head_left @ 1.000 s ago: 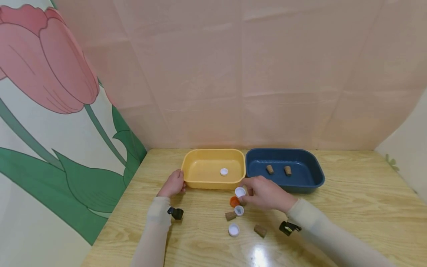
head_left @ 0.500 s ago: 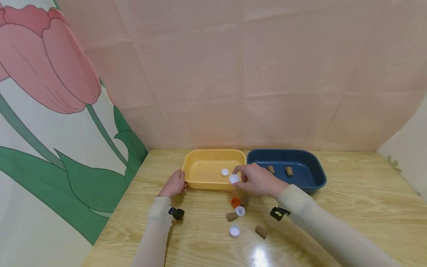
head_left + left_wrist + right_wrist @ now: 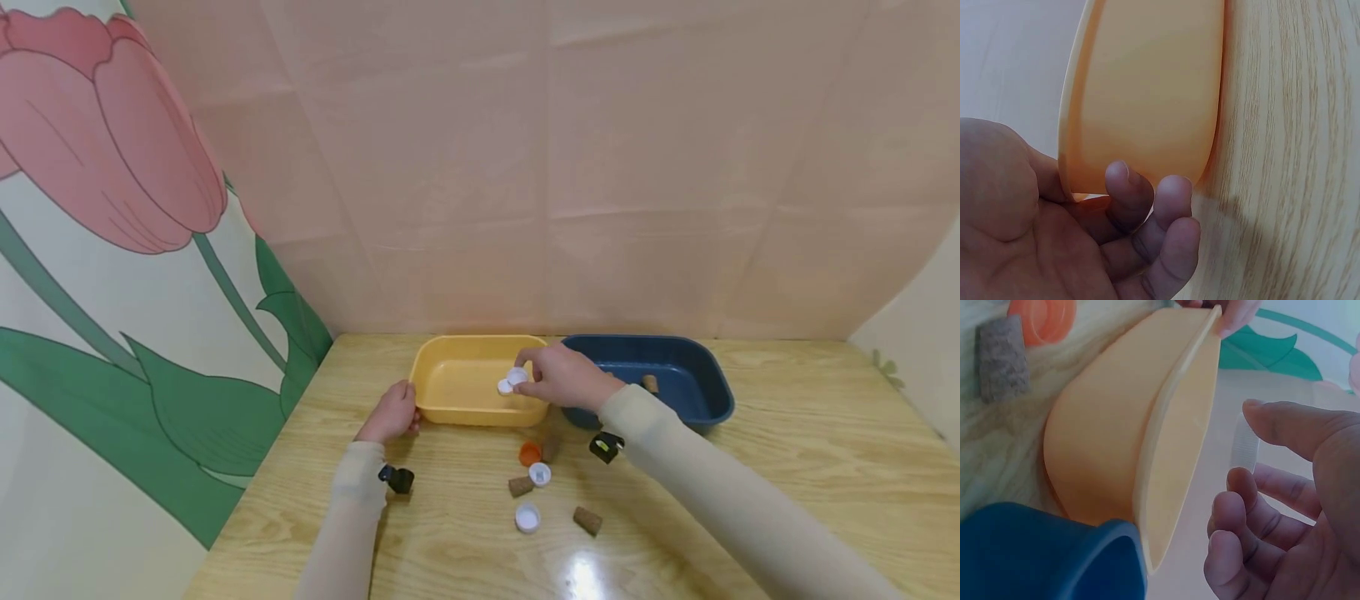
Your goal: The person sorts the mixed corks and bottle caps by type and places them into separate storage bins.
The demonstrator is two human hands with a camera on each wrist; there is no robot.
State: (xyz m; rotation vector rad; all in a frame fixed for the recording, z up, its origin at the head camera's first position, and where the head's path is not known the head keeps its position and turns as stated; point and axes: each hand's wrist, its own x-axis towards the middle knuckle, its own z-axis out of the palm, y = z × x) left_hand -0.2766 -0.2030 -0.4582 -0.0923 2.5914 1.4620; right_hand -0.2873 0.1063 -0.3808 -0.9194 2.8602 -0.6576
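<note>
Caps went yellow: one lay in the tray [image 3: 457, 408], right hand [image 3: 561, 379] pinched another cap [image 3: 517, 377] above it; left hand [image 3: 390, 415] gripped its rim, three caps [image 3: 538, 474] remained before it.

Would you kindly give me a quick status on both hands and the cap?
Right hand pinches small white plastic cap over yellow plastic tray. Left hand grips tray's left end. Another white cap lies just beneath; nothing blocking.

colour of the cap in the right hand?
White cap; clearest in the head view.
</note>
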